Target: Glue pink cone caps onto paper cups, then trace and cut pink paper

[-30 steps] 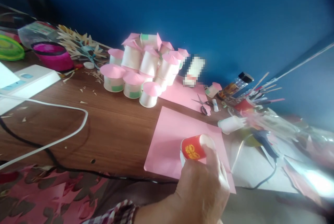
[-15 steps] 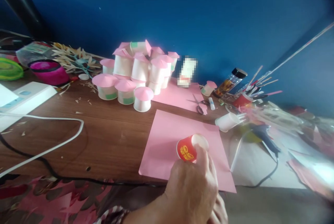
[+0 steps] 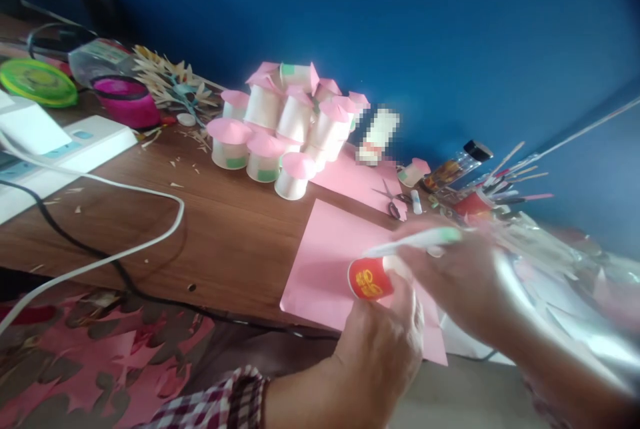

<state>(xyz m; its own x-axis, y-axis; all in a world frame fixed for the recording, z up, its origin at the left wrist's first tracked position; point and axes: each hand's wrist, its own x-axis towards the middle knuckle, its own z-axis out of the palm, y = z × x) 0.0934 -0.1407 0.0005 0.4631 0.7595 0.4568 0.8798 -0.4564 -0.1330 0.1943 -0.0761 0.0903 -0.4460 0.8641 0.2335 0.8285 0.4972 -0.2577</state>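
My left hand [image 3: 381,341] is closed around a red paper cup [image 3: 371,278] with yellow characters, which lies on its side with its base to the left. A square sheet of pink paper [image 3: 320,262] is under the cup. Held in my right hand [image 3: 460,272], blurred by motion, is a white pen [image 3: 410,242] with a green end. Its left tip is close to the upper edge of the cup's base; whether they touch I cannot tell.
Behind the sheet stand several white cups [image 3: 297,115] with pink paper cones, stacked. Scissors [image 3: 394,205] and a glue stick [image 3: 416,202] lie on more pink paper [image 3: 357,179]. At left are a white power strip [image 3: 100,149] and cables [image 3: 120,185].
My right hand has come up from beside my left hand to above the cup, now with the pen. The left hand keeps hold of the cup. The view has shifted and tilted.
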